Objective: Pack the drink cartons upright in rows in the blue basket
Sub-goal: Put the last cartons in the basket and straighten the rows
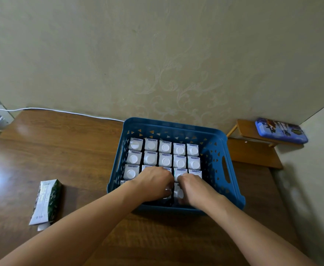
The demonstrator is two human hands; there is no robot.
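Drink cartons [166, 154] stand upright in rows inside the blue basket [217, 148] on the wooden surface [71, 150].
Left hand [153, 182] and right hand [195, 187] curl over front-row cartons; neither grip shows clearly. One carton [47, 201] lies flat, well left.

2 bare forearms come in from the lower edge of the frame, one from the lower left and one from the lower right. No sleeve shows on either arm up to the frame edge. The left hand [153, 182] and the right hand [194, 187] are bare too: no glove, ring, watch or band is visible on them. The fingertips are mostly hidden.
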